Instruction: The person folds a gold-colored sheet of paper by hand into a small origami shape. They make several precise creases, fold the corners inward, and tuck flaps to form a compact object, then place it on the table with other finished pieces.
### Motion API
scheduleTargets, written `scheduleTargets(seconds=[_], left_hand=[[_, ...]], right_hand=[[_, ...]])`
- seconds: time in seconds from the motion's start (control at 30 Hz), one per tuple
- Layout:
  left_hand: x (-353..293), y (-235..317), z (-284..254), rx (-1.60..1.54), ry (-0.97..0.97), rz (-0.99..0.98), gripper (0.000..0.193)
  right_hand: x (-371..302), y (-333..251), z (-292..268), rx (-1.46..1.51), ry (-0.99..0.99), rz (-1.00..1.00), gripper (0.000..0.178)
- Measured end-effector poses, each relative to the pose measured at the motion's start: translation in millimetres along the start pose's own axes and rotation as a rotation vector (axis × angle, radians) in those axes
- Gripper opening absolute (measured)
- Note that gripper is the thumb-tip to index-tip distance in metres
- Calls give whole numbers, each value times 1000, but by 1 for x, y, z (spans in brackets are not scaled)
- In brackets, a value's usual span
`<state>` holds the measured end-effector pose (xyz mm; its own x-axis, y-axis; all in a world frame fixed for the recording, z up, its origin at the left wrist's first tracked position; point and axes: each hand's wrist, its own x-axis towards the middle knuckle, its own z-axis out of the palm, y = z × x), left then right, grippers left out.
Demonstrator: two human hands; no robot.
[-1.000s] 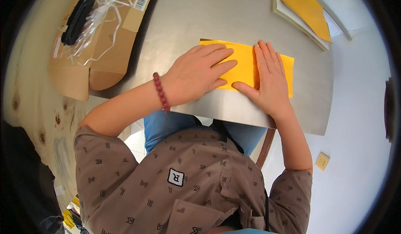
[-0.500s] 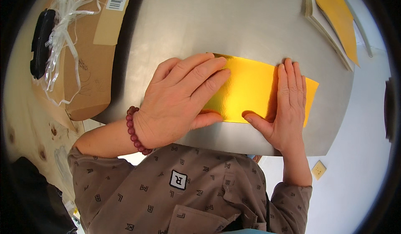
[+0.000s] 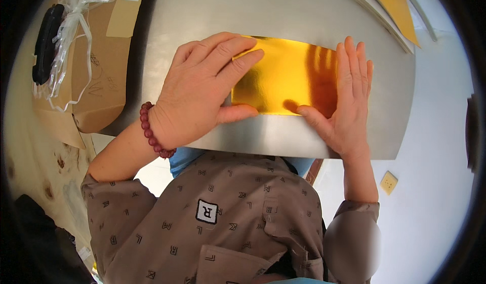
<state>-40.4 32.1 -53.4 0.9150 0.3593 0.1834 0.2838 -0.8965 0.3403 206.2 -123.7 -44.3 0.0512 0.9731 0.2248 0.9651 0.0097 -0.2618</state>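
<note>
A shiny gold foil sheet lies on the grey metal table top in front of me. My left hand, with a beaded bracelet on its wrist, rests over the sheet's left end; its fingers reach onto the upper corner and its thumb lies along the near edge. At the sheet's right edge stands my right hand, fingers straight and pointing away, thumb stretched toward the near edge. The sheet mirrors the right fingers and thumb. Both hands are open, and the left palm hides part of the sheet's left side.
To the left is a brown cardboard box topped with a bundle of clear plastic strips and a black object. A stack of white and gold sheets lies at the table's far right corner.
The strip of gold that stuck out right of my right hand no longer shows there. The right hand is now at the sheet's edge, its fingers slightly more spread. The whole view has shifted.
</note>
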Motion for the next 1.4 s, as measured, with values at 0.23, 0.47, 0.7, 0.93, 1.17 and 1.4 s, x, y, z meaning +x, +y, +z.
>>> scheduleTargets(seconds=[0.23, 0.47, 0.7, 0.93, 1.17, 1.4], left_hand=[[-1, 1, 3, 27, 42, -3, 73], [1, 2, 1, 59, 9, 31, 74], [-4, -3, 8, 70, 71, 62, 73], [-15, 5, -2, 104, 7, 156, 76], [-62, 38, 1, 95, 43, 176, 57], [-52, 54, -21, -605, 187, -127, 16]], right_hand=[[-39, -81, 17, 287, -211, -148, 100], [-78, -47, 6, 34, -102, 20, 88], [-107, 5, -10, -209, 1, 228, 75], [-118, 0, -14, -149, 74, 134, 77], [-144, 5, -22, 26, 193, -7, 40], [-107, 24, -75, 266, 271, 71, 14]])
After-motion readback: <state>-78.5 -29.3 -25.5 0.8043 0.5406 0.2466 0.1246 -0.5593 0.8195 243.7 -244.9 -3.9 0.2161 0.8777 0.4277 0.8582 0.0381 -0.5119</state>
